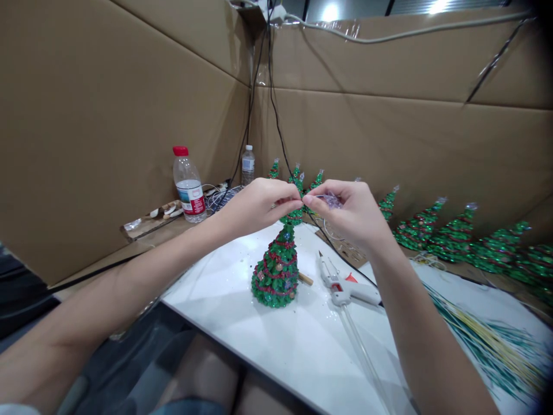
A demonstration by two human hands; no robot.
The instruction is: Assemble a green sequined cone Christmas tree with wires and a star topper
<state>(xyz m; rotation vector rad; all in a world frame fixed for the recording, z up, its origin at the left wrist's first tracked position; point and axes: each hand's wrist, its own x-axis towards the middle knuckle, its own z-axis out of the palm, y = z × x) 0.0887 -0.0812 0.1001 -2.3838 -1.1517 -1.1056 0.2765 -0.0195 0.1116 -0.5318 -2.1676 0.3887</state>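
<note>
Above the white table [224, 317], my hands meet fingertip to fingertip. My right hand [352, 213] is closed around a small clear, purplish beaded piece [332, 200]. With thumb and forefinger pressed together, my left hand [270, 199] pinches at the same spot; what lies between those fingertips is too small to make out. Just below stands a green beaded Christmas tree [276, 271] with red garlands and small ornaments, its upper part close to my left fingers. A white glue gun [345, 290] with a long clear glue stick [365, 357] lies right of the tree.
Several finished beaded trees [453, 233] line the back and right. Green and yellow wires [488, 340] lie at the right. A red-capped bottle [189, 187] and a smaller bottle [247, 166] stand back left. Cardboard walls [389, 127] enclose the table, and black cables [273, 86] hang down.
</note>
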